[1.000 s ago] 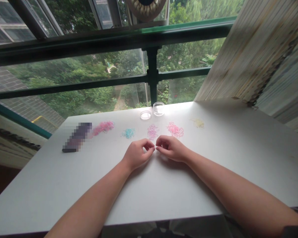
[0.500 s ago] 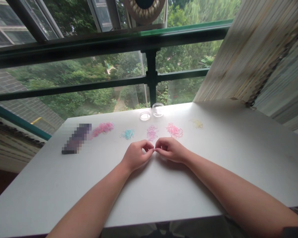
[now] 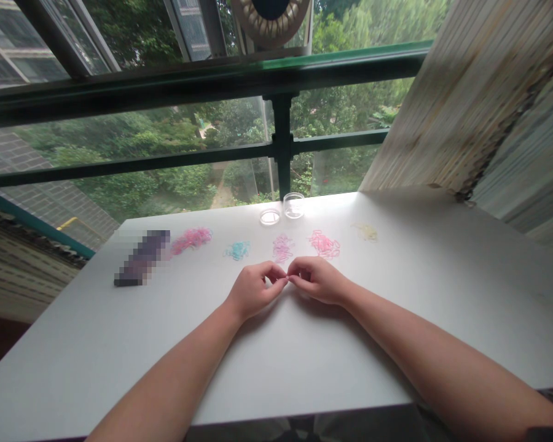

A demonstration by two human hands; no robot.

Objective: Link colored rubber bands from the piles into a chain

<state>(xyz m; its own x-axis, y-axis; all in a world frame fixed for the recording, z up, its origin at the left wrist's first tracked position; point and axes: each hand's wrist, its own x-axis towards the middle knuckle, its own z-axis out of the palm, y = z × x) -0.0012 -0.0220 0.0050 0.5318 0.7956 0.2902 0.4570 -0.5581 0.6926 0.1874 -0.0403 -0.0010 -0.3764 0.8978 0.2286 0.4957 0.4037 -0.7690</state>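
My left hand (image 3: 257,287) and my right hand (image 3: 319,279) meet fingertip to fingertip over the white table. Both are closed in a pinch, thumb against forefinger; whatever lies between the tips is too small to make out. Just beyond them is a loose pile of purple-pink bands (image 3: 283,247), small and thin like rubber bands. To its right lies a pile of coral-pink bands (image 3: 324,244). Turquoise bands (image 3: 238,250) sit to the left, and farther left a bigger mixed pink pile (image 3: 192,240). A few pale yellow bands (image 3: 367,232) are scattered at the right.
At the table's back edge stand a clear round container (image 3: 294,206) and a shallow clear lid (image 3: 270,217). A blurred-out dark oblong object (image 3: 142,258) lies at the left on the white table (image 3: 341,362). Behind are a green window railing (image 3: 282,116) and a striped curtain (image 3: 415,110).
Hardly anything differs. Both hands stay pinched together at the same spot, and the view has shifted very slightly.
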